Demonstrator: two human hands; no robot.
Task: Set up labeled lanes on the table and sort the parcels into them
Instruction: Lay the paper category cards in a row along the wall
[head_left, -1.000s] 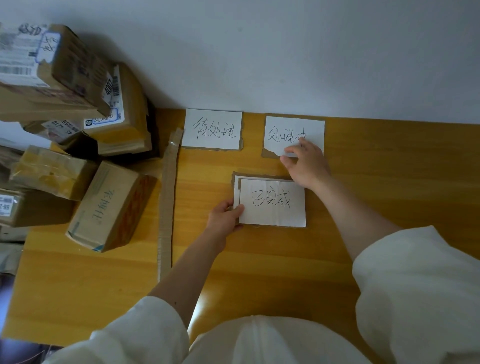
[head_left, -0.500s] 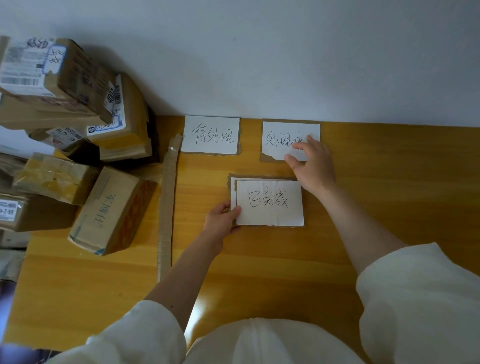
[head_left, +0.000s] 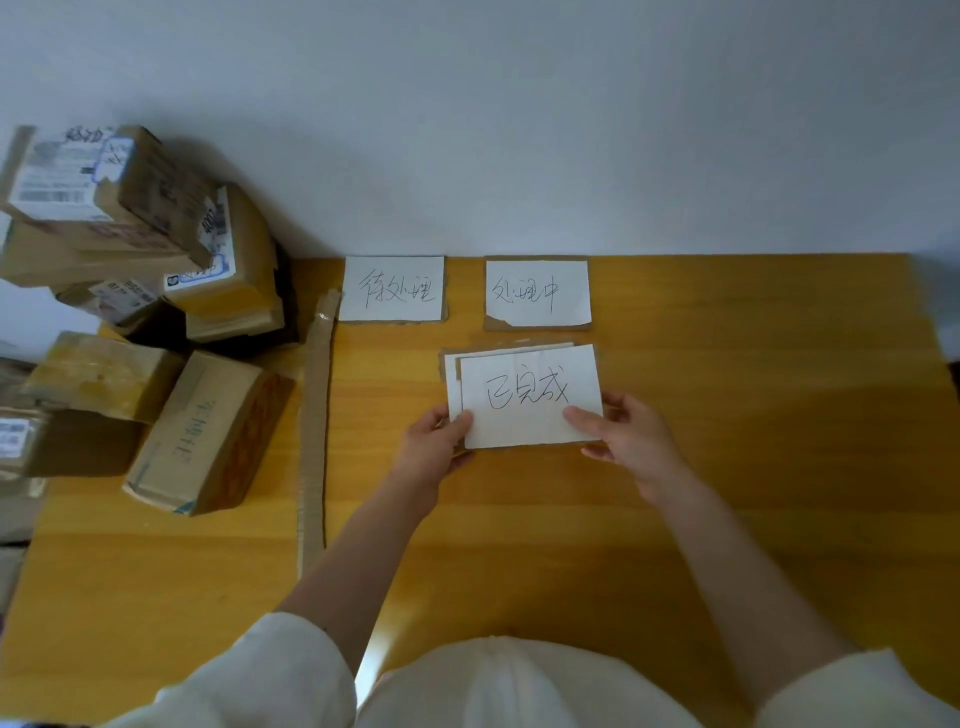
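Both hands hold the third card, a white paper sheet with black handwriting laid on a flat piece of brown cardboard, with a second white sheet peeking out at its left and top edges; the left hand pinches its lower left corner, thumb on top of the paper; the right hand pinches its lower right corner, thumb likewise on the sheet and fingers curled beneath. The card sits near the middle of the table, a smooth yellow-orange wood surface with visible grain; farther from the person, along the table's far edge against the pale wall, lie two more rectangular paper-on-cardboard cards, the first card to the left and the second card to the right, the latter with a torn lower left corner. Left of the cards a long, narrow corrugated cardboard strip runs down the table; beyond it, at the table's left end, the parcels lie heaped, brown taped boxes with white printed labels.
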